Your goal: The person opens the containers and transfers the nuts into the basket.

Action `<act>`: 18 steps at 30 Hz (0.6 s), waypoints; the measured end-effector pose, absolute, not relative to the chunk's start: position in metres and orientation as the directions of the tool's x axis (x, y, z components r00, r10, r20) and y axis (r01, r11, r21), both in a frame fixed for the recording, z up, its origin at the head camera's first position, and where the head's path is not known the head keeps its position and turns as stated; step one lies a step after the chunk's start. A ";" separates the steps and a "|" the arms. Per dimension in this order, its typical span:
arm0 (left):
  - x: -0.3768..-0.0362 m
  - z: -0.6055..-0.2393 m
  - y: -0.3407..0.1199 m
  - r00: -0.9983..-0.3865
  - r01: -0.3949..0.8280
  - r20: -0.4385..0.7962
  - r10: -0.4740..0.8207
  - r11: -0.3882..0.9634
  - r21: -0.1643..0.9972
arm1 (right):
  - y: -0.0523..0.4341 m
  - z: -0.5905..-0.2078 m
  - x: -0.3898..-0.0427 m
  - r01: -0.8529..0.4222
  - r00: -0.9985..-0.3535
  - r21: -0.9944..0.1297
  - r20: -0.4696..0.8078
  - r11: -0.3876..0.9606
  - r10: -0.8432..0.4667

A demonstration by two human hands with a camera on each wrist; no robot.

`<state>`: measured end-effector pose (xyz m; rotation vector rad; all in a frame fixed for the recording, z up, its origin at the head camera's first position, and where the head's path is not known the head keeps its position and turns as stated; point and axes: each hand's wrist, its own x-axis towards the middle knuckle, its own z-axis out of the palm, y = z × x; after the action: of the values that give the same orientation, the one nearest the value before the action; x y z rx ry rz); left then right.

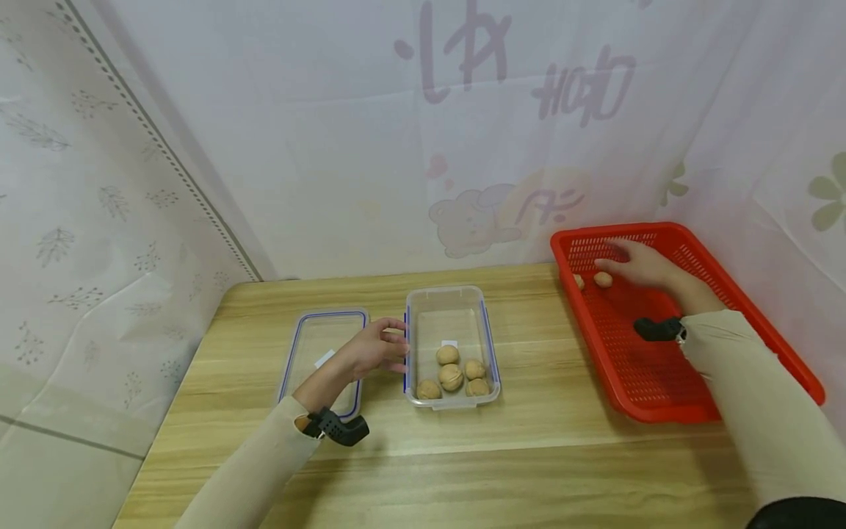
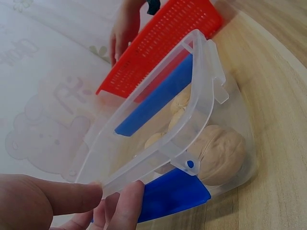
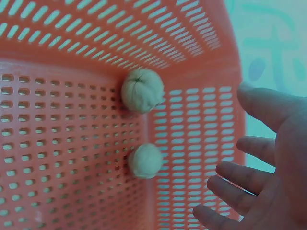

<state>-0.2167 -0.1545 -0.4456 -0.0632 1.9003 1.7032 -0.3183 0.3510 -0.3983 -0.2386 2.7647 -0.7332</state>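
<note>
My left hand [image 1: 377,347] rests its fingertips against the left side of a clear plastic food container [image 1: 485,316]. Up close in the left wrist view, those fingers [image 2: 127,206] touch a blue latch [image 2: 175,194] below the rim. Several walnuts [image 1: 451,378] lie in the container's near end. Over at the red plastic basket [image 1: 598,349], my right hand [image 1: 637,264] is held above its far end, fingers spread and holding nothing. Two walnuts lie on the basket floor by the wall; one walnut [image 3: 142,90] looks larger than the other walnut [image 3: 145,161].
Left of the container a clear lid [image 1: 322,319] with a blue seal lies flat, partly under my left hand and wrist. The wooden table [image 1: 529,470] ends at a printed cloth [image 1: 344,184] hanging behind it. More cloth hangs at both sides.
</note>
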 end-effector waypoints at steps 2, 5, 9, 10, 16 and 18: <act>-0.217 -0.446 -0.154 -0.831 -0.407 -0.446 0.331 0.184 0.895 | 0.348 -0.393 -0.316 -0.109 -0.948 -0.493 -0.208 0.863 -0.239; -0.217 -0.446 -0.154 -0.830 -0.415 -0.453 0.324 0.184 0.891 | 0.343 -0.387 -0.313 -0.148 -0.945 -0.483 -0.188 0.863 -0.267; -0.217 -0.446 -0.154 -0.829 -0.416 -0.454 0.327 0.182 0.891 | 0.335 -0.378 -0.306 -0.200 -0.938 -0.475 -0.161 0.857 -0.308; -0.217 -0.446 -0.154 -0.829 -0.415 -0.453 0.328 0.183 0.891 | 0.333 -0.375 -0.304 -0.216 -0.935 -0.475 -0.153 0.853 -0.321; -0.218 -0.445 -0.153 -0.829 -0.419 -0.458 0.322 0.186 0.889 | 0.317 -0.365 -0.290 -0.291 -0.913 -0.466 -0.125 0.836 -0.387; -0.218 -0.445 -0.153 -0.829 -0.420 -0.459 0.320 0.185 0.888 | 0.312 -0.363 -0.285 -0.298 -0.912 -0.460 -0.123 0.836 -0.392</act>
<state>-0.2176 -0.1530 -0.4452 -0.0931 1.9019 1.6997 -0.2853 0.3123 -0.3631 -0.5339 2.8042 -0.6513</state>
